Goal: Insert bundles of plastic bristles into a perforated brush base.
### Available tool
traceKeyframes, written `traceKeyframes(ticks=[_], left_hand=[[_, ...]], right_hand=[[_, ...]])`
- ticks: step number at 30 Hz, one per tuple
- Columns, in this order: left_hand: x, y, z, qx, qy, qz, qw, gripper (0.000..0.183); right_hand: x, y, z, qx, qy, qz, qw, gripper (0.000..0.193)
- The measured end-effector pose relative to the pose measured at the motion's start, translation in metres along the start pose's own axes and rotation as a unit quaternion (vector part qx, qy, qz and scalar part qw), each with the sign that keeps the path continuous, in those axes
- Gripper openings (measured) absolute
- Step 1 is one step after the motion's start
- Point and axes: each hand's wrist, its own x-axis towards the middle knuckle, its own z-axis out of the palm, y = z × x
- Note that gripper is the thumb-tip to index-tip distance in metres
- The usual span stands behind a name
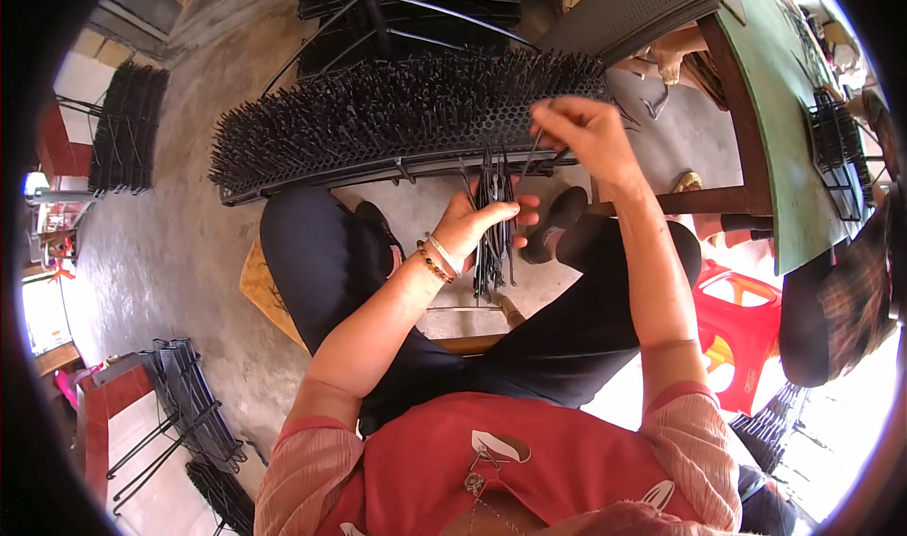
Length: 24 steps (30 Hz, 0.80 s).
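My left hand [461, 228] is closed around a bundle of thin black rods [492, 257], held between my knees with their ends sticking out above and below. Up and to the right, my right hand [593, 141] pinches a single thin black rod [533, 152] between thumb and fingers. That hand is over the near right part of a long perforated black rack [515, 120]. Most of the rack bristles with upright black rods [350, 111]. Bare holes show toward its right end, beside my right fingers.
A green-topped table [756, 120] stands at the right, with a red plastic stool [742, 333] nearer me. A grey perforated panel [628, 12] leans behind the rack. More loaded black racks [132, 130] stand at the left. A person in plaid clothing [855, 300] is at the right edge.
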Motion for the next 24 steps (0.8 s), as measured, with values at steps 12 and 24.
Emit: traceKeyframes(ticks=[12,24], left_hand=[[-0.001,-0.001,-0.001,0.047,0.008,-0.052,0.997,0.030],[-0.003,0.001,-0.002,0.019,0.013,-0.050,0.998,0.028]], right_hand=[[0.040,0.010,0.022,-0.176,0.216,-0.267,0.922,0.027],[0.041,0.015,0.026,-0.377,0.203,-0.416,0.802,0.022]])
